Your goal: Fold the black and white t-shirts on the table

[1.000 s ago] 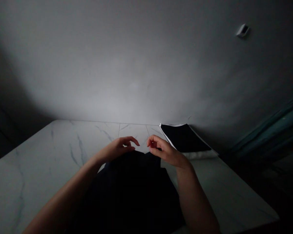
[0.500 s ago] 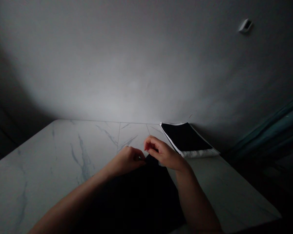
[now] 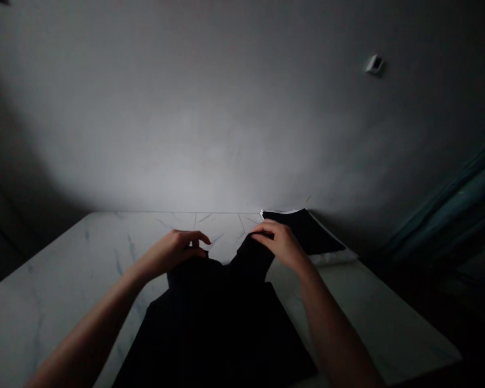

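A black piece of cloth (image 3: 222,323) lies spread on the marbled table in front of me, widening toward the bottom of the view. My left hand (image 3: 181,248) pinches its far left corner between thumb and fingers. At the far right corner my right hand (image 3: 277,242) grips a raised flap of the same cloth. Between the two hands the cloth's far edge dips. Its folds are hard to make out in the dim light, and the near end runs out of view.
Behind my right hand, a stack of black and white flat pieces (image 3: 315,234) rests at the table's back right edge. The white table (image 3: 76,280) with grey veins meets a pale wall (image 3: 210,108). A small white box (image 3: 374,64) is on the wall. Teal fabric (image 3: 448,196) hangs at right.
My hands have moved apart, the left one leftward and the right one slightly rightward. The far end of the black cloth has spread wider between them. The view has shifted slightly.
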The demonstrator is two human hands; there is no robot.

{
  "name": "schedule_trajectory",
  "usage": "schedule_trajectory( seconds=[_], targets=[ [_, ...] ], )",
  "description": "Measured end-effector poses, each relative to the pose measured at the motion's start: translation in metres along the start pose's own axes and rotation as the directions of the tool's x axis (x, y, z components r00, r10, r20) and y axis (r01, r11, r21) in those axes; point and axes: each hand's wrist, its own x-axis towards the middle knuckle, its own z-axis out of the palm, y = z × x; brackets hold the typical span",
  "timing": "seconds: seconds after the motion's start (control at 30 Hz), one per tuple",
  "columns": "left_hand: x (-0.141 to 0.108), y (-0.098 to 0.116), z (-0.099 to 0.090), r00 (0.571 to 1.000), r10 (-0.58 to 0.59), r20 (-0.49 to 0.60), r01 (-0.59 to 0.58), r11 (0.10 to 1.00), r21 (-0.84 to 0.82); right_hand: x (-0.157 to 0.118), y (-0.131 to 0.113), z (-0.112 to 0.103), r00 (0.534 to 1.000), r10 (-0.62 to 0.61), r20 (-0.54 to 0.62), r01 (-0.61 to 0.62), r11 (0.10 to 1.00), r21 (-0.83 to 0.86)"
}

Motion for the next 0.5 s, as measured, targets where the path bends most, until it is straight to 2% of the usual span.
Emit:
schedule_trajectory(
  seconds=[0.07,0.13,0.2,0.27,0.3,0.33,0.4,0.43,0.47,0.5],
  targets=[
    [0.003,-0.012,-0.032,0.999,-0.025,0.024,0.025,1.0,0.013,0.018,0.018,-0.027,0.986,0.022,-0.163,-0.03,0.999,-0.044],
    [0.01,-0.016,-0.07,0.997,-0.081,-0.011,0.082,0.994,0.078,0.041,0.031,-0.057,0.953,0.031,-0.302,-0.063,0.993,-0.095],
    [0.022,-0.005,-0.107,0.983,-0.132,-0.125,0.159,0.959,0.234,0.065,0.033,-0.085,0.909,-0.016,-0.417,-0.06,0.984,-0.167],
    [0.035,0.018,-0.137,0.943,-0.091,-0.32,0.226,0.881,0.416,0.087,0.025,-0.107,0.856,-0.122,-0.502,-0.015,0.966,-0.259],
    [0.042,0.033,-0.149,0.896,-0.048,-0.442,0.281,0.831,0.479,0.097,0.018,-0.114,0.837,-0.176,-0.519,0.013,0.953,-0.302],
    [0.047,0.048,-0.158,0.828,-0.004,-0.561,0.349,0.787,0.509,0.106,0.009,-0.12,0.826,-0.219,-0.52,0.036,0.94,-0.339],
    [0.058,0.074,-0.169,0.66,0.056,-0.749,0.48,0.735,0.479,0.121,-0.01,-0.128,0.818,-0.266,-0.511,0.053,0.918,-0.393],
    [0.062,0.085,-0.172,0.583,0.073,-0.809,0.52,0.732,0.441,0.128,-0.019,-0.132,0.813,-0.274,-0.514,0.047,0.91,-0.411],
    [0.066,0.093,-0.174,0.539,0.084,-0.838,0.523,0.747,0.411,0.134,-0.028,-0.134,0.808,-0.275,-0.521,0.034,0.905,-0.425],
    [0.07,0.099,-0.176,0.532,0.098,-0.841,0.478,0.785,0.394,0.139,-0.036,-0.137,0.802,-0.274,-0.531,0.019,0.9,-0.435]
  ],
)
